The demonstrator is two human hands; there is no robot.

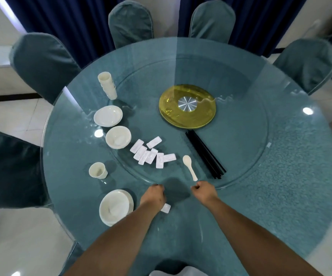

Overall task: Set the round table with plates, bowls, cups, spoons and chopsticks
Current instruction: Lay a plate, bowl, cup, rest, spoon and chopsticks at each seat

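The round table (280, 176) is covered in teal cloth under glass, with a glass turntable (240, 96) set in its middle and a yellow disc (169, 108) at the centre of that. Taking the disc as the mark: on its left, at the turntable's edge, stands a stack of cups (107, 85), and nearer to the person from those a stack of plates (107, 116), then a stack of bowls (118, 137). Between the bowls and the near rim of the turntable lies a loose cluster of small white rests (151, 154). Just on the near side of the disc a bundle of black chopsticks (205, 154) runs toward the person, and a white spoon (190, 167) lies just beside them, its handle pointing at the near rim.

Off the turntable, on the near left of the table, one place is partly laid: a single cup (98, 170), and closer in a bowl on a plate (114, 208). One more white rest (166, 208) lies just beside the left wrist.

The left hand (155, 194) is at the turntable's near rim, fingers curled under; I cannot tell whether its grip closes on anything. The right hand (204, 190) is also at the rim, fingers curled, right at the tip of the spoon's handle, though whether it pinches the handle I cannot make out.

Covered chairs (41, 62) ring the far side, with dark blue curtains (71, 26) behind.
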